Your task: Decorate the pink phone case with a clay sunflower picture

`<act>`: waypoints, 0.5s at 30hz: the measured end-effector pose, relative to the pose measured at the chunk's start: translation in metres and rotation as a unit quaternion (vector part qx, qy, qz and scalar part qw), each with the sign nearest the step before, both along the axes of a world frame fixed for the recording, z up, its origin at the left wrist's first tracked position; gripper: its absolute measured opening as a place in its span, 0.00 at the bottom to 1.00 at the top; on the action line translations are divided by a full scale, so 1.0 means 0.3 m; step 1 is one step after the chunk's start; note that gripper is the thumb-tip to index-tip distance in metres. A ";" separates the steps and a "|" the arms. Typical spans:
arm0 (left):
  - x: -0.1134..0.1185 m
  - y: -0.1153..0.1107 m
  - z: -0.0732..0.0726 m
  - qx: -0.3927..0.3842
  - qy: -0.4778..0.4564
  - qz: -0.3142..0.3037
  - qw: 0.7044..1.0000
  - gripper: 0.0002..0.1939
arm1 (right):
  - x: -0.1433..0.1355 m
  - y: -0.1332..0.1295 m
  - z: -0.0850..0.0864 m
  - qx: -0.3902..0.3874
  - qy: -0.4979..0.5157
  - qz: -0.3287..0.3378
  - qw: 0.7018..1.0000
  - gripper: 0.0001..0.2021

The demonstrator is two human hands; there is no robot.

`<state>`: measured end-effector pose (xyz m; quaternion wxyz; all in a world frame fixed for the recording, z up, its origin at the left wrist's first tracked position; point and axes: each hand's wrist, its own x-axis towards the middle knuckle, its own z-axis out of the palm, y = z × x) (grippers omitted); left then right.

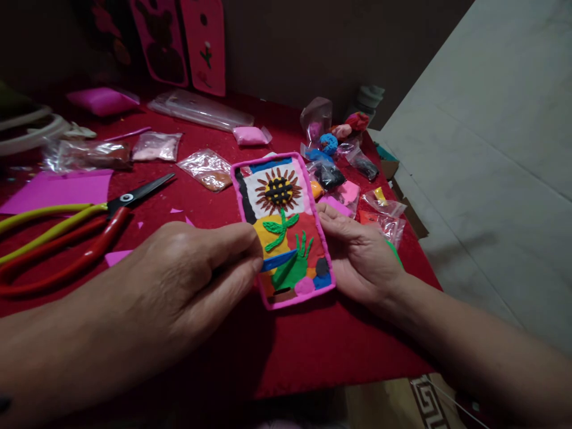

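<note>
My right hand (pixel 360 253) grips the right edge of a clay picture panel (pixel 313 232), keeping it tilted above the table. The panel has a pink rim, patches of many colours, a sunflower with a black lattice centre, and a green hand shape holding up the stem. Between the thumb and fingers of my left hand (pixel 210 268) is a blue plastic clay knife (pixel 280 260). Its pointed blade lies over the lower part of the panel, by the green hand shape; whether it touches the clay I cannot tell. The knife's handle is hidden in my fingers.
Scissors (pixel 118 208) with red and yellow handles lie at left beside a magenta sheet (pixel 62 189). Bagged clay (pixel 328 173) crowds the table's right side, with a pink clay packet (pixel 250 136) behind the panel. Decorated pink boards (pixel 205 47) lean at the back.
</note>
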<state>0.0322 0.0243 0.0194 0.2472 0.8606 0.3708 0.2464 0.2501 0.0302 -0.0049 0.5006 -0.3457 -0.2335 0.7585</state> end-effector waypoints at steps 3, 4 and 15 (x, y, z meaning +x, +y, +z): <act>0.003 0.005 0.003 0.022 0.002 -0.027 0.999 0.12 | 0.000 0.002 0.002 -0.012 0.001 -0.006 1.000 0.05; 0.003 0.007 0.001 0.028 0.002 -0.031 0.999 0.12 | 0.000 0.002 0.003 -0.013 0.001 -0.006 1.000 0.05; -0.003 0.002 -0.009 0.056 -0.002 -0.037 0.998 0.12 | 0.006 0.002 -0.006 0.018 -0.009 0.006 1.000 0.05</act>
